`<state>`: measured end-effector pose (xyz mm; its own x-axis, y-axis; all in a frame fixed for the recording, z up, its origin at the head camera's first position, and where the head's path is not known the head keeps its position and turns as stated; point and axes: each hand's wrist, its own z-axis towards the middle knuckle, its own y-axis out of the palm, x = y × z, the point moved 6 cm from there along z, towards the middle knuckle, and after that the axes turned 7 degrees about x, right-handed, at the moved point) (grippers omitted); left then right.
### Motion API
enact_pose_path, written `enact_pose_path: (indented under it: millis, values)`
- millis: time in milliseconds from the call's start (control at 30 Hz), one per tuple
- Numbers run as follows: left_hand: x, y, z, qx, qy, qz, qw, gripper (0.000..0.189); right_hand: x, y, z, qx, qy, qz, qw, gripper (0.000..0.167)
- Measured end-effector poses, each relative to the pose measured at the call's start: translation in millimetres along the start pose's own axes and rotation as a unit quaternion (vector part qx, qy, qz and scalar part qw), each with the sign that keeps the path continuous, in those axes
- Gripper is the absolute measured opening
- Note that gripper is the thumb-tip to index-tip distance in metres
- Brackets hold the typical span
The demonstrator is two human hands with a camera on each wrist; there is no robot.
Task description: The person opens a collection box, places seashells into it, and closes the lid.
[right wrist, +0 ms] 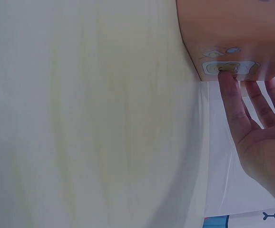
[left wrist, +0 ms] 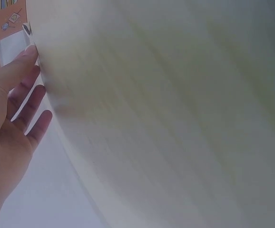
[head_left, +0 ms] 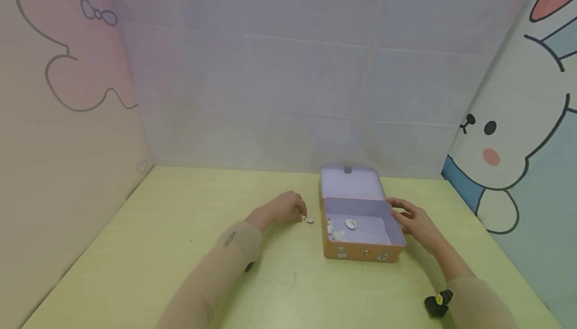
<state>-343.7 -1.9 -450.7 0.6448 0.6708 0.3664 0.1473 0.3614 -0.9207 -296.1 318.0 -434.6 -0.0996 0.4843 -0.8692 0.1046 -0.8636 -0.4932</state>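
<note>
My left hand (head_left: 288,208) is over the table with its fingers bent down, pinching a small white piece (head_left: 304,218) at the fingertips. Just right of it lies another small white piece (head_left: 309,221), shell-like, also near the thumb in the left wrist view. An orange tin case (head_left: 360,251) with a lilac inside stands with its lid (head_left: 351,183) raised at the back. An oval white piece (head_left: 350,224) and several smaller white pieces (head_left: 337,236) lie in it. My right hand (right wrist: 266,142) touches the case's right side near the back corner, its fingers fairly straight.
The yellow table (head_left: 135,249) ends at a pale cloth wall (head_left: 248,93) behind. Printed panels (head_left: 518,133) enclose both sides. Each wrist wears a dark camera (head_left: 438,303). Silver clasps (head_left: 364,252) sit on the case's front.
</note>
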Motion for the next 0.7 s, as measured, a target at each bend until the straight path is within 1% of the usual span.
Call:
enact_pose_path:
  millis: [133,267,367,600,700]
  values:
    - [-1.6,0.4,0.5,-0.002,-0.009,-0.014,0.9999,0.010,-2,1,-0.3,-0.001,-0.004,0.005,1.0000,0.051]
    - [-1.5,-1.8,-0.5,-0.001,-0.005,-0.022,0.9997,0.008,-5,0,-0.5,0.000,-0.009,0.003,0.9999,0.052]
    - [-0.7,-5.5,-2.4,-0.001,-0.004,-0.033,0.9995,0.009,-5,0,0.3,0.003,-0.004,0.001,1.0000,0.053]
    - [-0.3,-13.2,-7.1,-0.009,-0.027,-0.064,0.9976,0.014,-3,1,2.8,0.006,-0.001,0.001,1.0000,0.053]
    - [0.5,-16.6,-8.0,-0.007,-0.029,-0.069,0.9972,0.014,-2,1,3.0,0.009,0.000,0.002,1.0000,0.053]
